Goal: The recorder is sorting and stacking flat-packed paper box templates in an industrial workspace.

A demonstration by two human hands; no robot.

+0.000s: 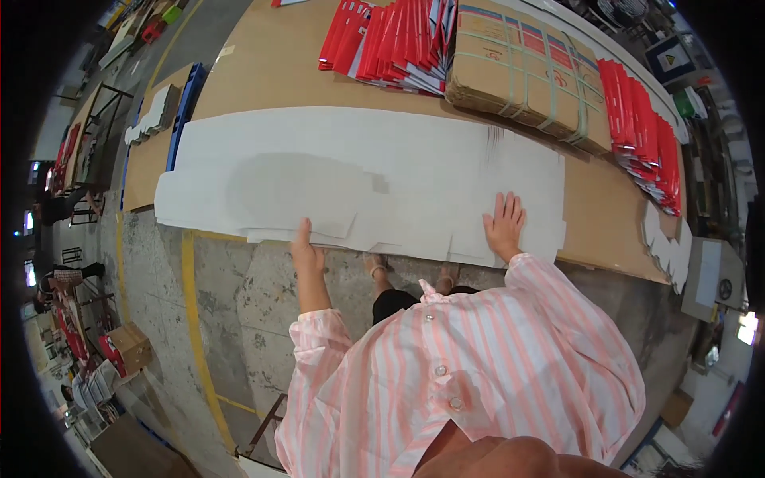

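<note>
Large white sheets [319, 159], paper or thin card, lie overlapping across the table in front of me, their near edges slightly uneven. My right hand [505, 227] rests flat on the sheets near their right end, fingers stretched and a little apart. At the near edge, left of the middle, my left hand [307, 248] is seen side-on with its fingers straight and pointing away from me. Its fingertips overlap the sheet border; whether they touch it I cannot tell. Dark reddish streaks [495, 143] mark the sheets' far right part, and a shadow falls over the middle.
Brown cardboard [263, 80] covers the table. Behind the sheets are a strapped carton [518, 72], fanned red-and-white packets [398, 44] and more red packets [641, 135] at the right. A blue pallet edge [185, 111] stands left. Yellow lines [194, 303] cross the concrete floor.
</note>
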